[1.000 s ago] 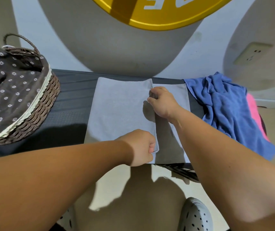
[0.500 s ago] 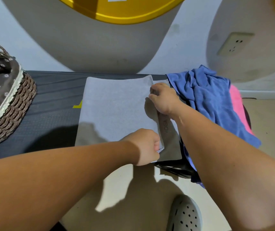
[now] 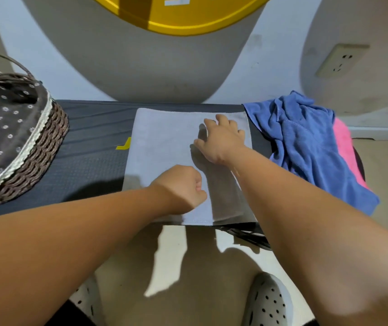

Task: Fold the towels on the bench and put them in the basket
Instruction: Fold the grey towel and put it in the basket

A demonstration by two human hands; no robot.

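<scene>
Sitting at the left end of the dark counter [image 3: 89,165], the woven basket [image 3: 47,147] has a dark flowered liner and a thin handle arching over its far side. A small yellow mark [image 3: 123,145] shows on the counter just left of the grey towel [image 3: 162,147]. This towel lies flat and folded in the middle, its near edge at the counter's front rim. The left hand [image 3: 181,185] rests on the near part of the towel with its fingers curled into a fist; whether it pinches any cloth cannot be told. The right hand [image 3: 221,140] lies farther back on the same towel, fingers spread and flat on the cloth, apart from the left. A darker strip of the towel runs under the right forearm to the near edge. Right of the grey towel a blue towel [image 3: 306,147] lies crumpled, draping over the counter's end, with a pink towel [image 3: 343,147] beneath it. A wall socket [image 3: 340,60] sits above them.
</scene>
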